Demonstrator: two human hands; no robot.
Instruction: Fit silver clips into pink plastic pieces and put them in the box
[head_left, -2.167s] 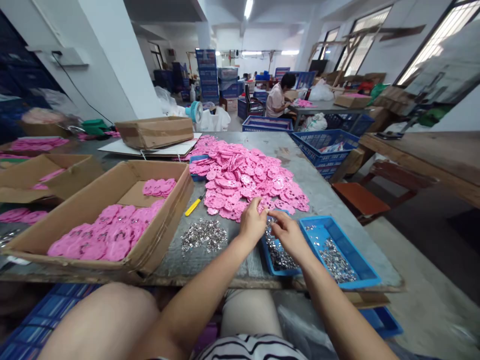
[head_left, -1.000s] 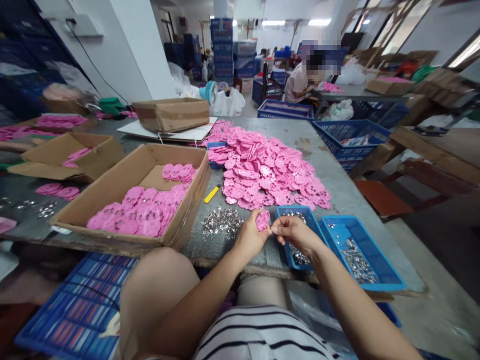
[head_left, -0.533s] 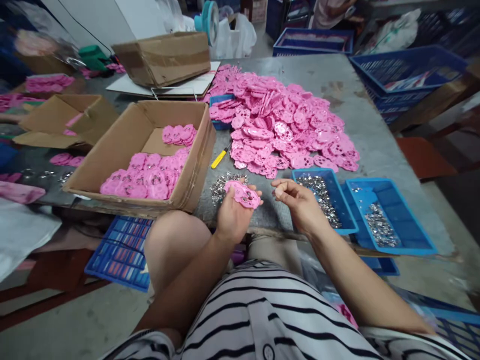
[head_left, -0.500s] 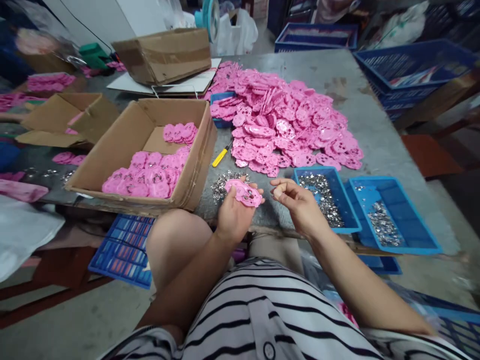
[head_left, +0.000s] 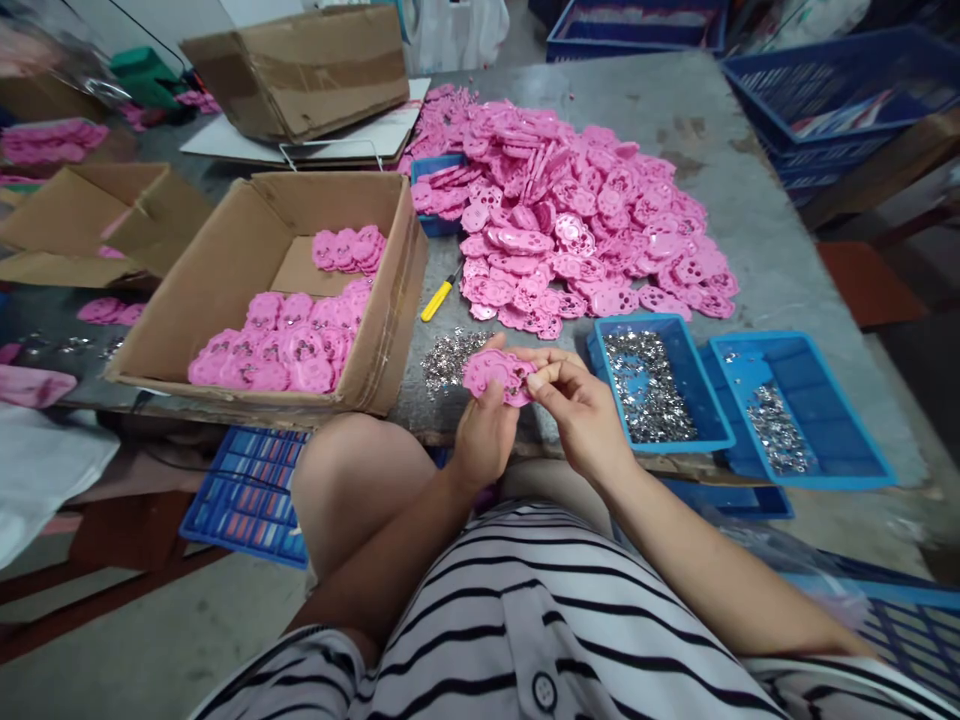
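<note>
My left hand (head_left: 486,430) holds a pink plastic piece (head_left: 495,376) with small holes, its thumb pressed on the near face. At the right end of that piece, the thumb and forefinger of my right hand (head_left: 577,410) are pinched together against it; anything tiny between them is hidden. Just behind my left hand lies a loose heap of small shiny metal parts (head_left: 450,360). Right of my right hand stands a blue tray (head_left: 716,425) holding many similar metal parts. Beyond both hands rises a large pile of pink pieces (head_left: 570,220).
An open cardboard box (head_left: 405,290) with stacked pink pieces stands at left. A yellow-handled screwdriver (head_left: 438,300) lies beside it. Another blue tray (head_left: 851,440) with metal parts sits at the table's right front. A small blue bin (head_left: 439,224) stands against the pile. Blue crates (head_left: 832,90) are stacked beyond the right edge.
My right hand has moved left onto the right end of the pink piece. My left hand has turned, its thumb now across the piece. The view has tipped down slightly.
</note>
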